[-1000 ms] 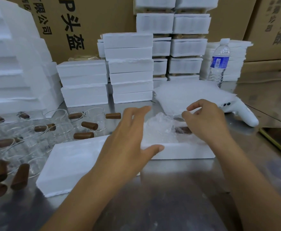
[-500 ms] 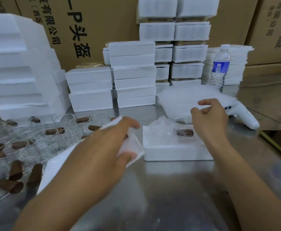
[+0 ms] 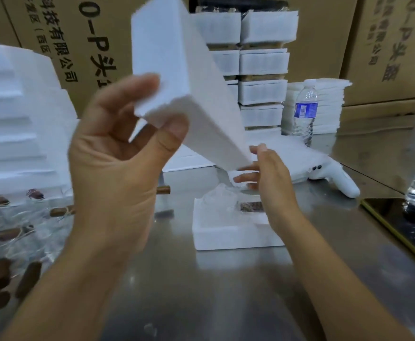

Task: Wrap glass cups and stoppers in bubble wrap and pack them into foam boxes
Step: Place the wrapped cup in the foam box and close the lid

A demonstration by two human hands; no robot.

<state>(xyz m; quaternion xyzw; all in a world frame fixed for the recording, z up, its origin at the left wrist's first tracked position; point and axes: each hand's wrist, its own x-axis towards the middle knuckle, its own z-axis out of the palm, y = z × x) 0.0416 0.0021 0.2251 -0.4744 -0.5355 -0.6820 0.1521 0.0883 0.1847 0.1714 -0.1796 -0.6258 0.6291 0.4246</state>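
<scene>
My left hand (image 3: pixel 117 163) grips a white foam lid (image 3: pixel 184 82) by its near end and holds it tilted high above the table. My right hand (image 3: pixel 268 175) is open with straight fingers, its fingertips at the lid's lower far corner. Below it an open foam box (image 3: pixel 226 235) sits on the metal table, holding a bubble-wrapped glass cup (image 3: pixel 220 199) and a brown stopper (image 3: pixel 250 206). Loose glass cups (image 3: pixel 16 217) and brown stoppers (image 3: pixel 29 279) lie at the left.
Stacks of white foam boxes (image 3: pixel 263 62) stand at the back and at the left (image 3: pixel 16 119). A water bottle (image 3: pixel 306 112), a sheet pile (image 3: pixel 292 156) and a white handheld device (image 3: pixel 337 178) are at the right. Cardboard cartons (image 3: pixel 386 45) stand behind.
My left hand picked the foam lid up off the table at the left and raised it, tilted, above the open box. My right hand moved up from the box to the lid's lower corner.
</scene>
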